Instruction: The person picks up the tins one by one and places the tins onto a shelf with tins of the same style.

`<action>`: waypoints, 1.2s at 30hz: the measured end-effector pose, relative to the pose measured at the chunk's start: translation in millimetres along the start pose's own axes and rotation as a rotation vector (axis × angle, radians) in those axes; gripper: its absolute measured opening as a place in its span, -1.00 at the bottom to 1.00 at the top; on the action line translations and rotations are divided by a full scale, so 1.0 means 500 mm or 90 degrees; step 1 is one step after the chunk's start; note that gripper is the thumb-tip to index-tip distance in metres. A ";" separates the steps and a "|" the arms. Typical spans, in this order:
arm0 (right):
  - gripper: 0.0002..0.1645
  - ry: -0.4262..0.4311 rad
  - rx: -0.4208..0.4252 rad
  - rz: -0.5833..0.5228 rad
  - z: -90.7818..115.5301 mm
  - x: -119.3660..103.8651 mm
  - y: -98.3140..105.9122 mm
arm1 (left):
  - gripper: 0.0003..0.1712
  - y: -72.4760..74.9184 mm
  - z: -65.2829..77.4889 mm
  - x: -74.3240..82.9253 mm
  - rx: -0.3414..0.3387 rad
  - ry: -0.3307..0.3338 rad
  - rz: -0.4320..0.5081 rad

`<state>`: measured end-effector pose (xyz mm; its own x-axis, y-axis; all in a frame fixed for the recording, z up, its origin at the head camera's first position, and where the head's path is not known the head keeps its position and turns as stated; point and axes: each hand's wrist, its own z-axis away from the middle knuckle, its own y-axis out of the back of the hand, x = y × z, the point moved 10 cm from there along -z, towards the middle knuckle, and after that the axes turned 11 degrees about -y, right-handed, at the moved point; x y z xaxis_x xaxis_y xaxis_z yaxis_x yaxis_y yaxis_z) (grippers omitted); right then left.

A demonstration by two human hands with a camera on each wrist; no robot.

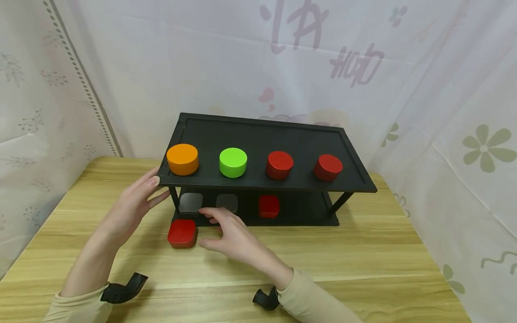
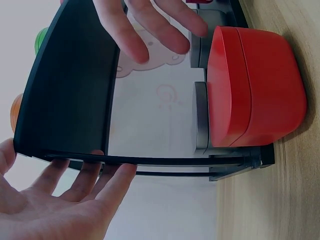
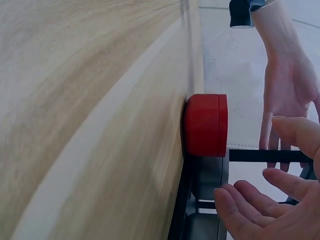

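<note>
A black two-tier rack (image 1: 258, 139) stands on the wooden table. My left hand (image 1: 135, 199) holds its upper left end, the thumb at the top front corner and the fingers against the side frame. Just in front of the rack's left end sits a red rounded-square box (image 1: 182, 233) on the table; it shows larger in the left wrist view, a lid seam running round it. To the right of that box hovers my right hand (image 1: 232, 235), fingers and thumb apart with nothing between them. It partly covers the lower tier's front edge.
Along the upper tier's front stand an orange round box (image 1: 182, 159), a green one (image 1: 233, 162) and two red ones (image 1: 279, 165). The lower tier holds two grey square boxes (image 1: 191, 202) and a red square one (image 1: 269, 206). A white patterned curtain (image 1: 242, 67) hangs behind.
</note>
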<state>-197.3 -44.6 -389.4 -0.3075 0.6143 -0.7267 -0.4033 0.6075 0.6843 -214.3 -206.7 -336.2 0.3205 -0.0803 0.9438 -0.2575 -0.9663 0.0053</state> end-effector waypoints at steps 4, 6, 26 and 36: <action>-0.25 -0.010 -0.007 0.001 -0.004 0.002 -0.011 | -0.46 -0.003 -0.002 -0.001 -0.002 0.006 -0.011; -0.25 -0.016 -0.004 0.001 -0.006 0.004 -0.014 | -0.46 -0.005 -0.004 -0.001 -0.006 0.003 -0.012; -0.27 -0.079 0.049 0.077 -0.034 0.002 -0.041 | -0.47 -0.009 -0.008 0.002 -0.006 -0.003 0.003; -0.28 -0.093 0.055 0.114 -0.042 -0.001 -0.060 | -0.47 -0.004 -0.003 -0.001 -0.003 -0.004 0.004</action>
<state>-203.2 -73.5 -410.7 -0.2369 0.7786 -0.5811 -0.2768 0.5192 0.8086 -215.1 -204.1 -336.3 0.3251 -0.0874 0.9416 -0.2631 -0.9648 0.0013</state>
